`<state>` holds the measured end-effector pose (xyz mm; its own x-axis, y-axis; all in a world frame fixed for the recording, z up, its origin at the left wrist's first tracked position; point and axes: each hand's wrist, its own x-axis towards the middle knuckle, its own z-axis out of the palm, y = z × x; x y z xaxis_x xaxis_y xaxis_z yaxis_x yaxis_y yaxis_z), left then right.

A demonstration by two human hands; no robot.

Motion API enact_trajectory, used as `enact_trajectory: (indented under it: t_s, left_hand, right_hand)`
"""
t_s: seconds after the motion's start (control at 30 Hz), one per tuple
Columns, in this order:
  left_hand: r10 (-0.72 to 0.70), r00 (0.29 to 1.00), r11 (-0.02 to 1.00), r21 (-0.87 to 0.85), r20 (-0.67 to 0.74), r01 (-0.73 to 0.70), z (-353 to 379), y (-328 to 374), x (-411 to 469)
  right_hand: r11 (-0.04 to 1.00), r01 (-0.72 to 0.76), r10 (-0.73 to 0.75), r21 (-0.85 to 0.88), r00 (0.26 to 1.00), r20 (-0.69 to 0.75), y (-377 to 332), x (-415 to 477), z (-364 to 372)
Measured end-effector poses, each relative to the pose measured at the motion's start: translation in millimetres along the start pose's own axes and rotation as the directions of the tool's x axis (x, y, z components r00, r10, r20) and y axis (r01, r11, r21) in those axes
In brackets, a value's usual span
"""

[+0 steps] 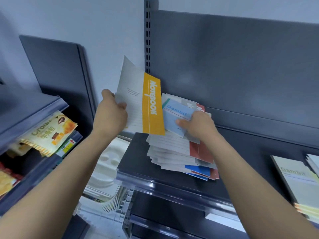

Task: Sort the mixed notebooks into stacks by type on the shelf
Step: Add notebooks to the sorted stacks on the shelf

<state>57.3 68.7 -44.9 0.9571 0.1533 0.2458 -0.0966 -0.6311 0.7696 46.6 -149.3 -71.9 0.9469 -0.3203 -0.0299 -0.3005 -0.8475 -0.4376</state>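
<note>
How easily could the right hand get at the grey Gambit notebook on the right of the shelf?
Probably yes: bare shelf separates the right hand from the grey Gambit notebook. But that hand pinches the blue Gambit notebook on the mixed pile, so it is occupied.

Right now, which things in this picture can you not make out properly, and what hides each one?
Head view:
- Notebook pile: top covers hidden under the blue notebook and right grip; count unclear.
- Yellow notebook: small print blurred; lower corner behind the left grip.
- Grey notebook stack: cut off by the right edge.
- Snack bags: partly behind the shelf rail.
</note>
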Motion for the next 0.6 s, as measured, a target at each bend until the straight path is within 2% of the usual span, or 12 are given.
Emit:
enact_trajectory:
  t_s: [0.17,0.3,0.37,0.43,0.6]
  left_hand:
    - [0.023,1.000,1.000,0.010,-0.013,-0.023,-13,-9,0]
    - [0.037,0.999,0.999,0.000,-0.002,-0.037,-19,-12,0]
    - [0.043,0.999,0.999,-0.017,0.008,-0.043,-22,-13,0]
    - [0.067,0.998,0.997,-0.033,0.010,-0.067,-24,-14,0]
    - [0.108,0.994,0.987,-0.122,0.022,-0.105,-22,-8,0]
  right_hand:
    - [0.998,-0.051,0.053,0.047,0.998,-0.037,-23,8,10]
    - [0.989,-0.127,0.124,0.073,0.991,0.043,-33,14,5]
    - [0.959,-0.195,0.178,0.205,0.979,0.100,-32,16,3]
    - [0.899,-0.247,0.227,0.362,0.969,0.098,-31,17,6]
    - [0.765,-0.180,0.270,0.618,0.961,-0.055,-19,7,0]
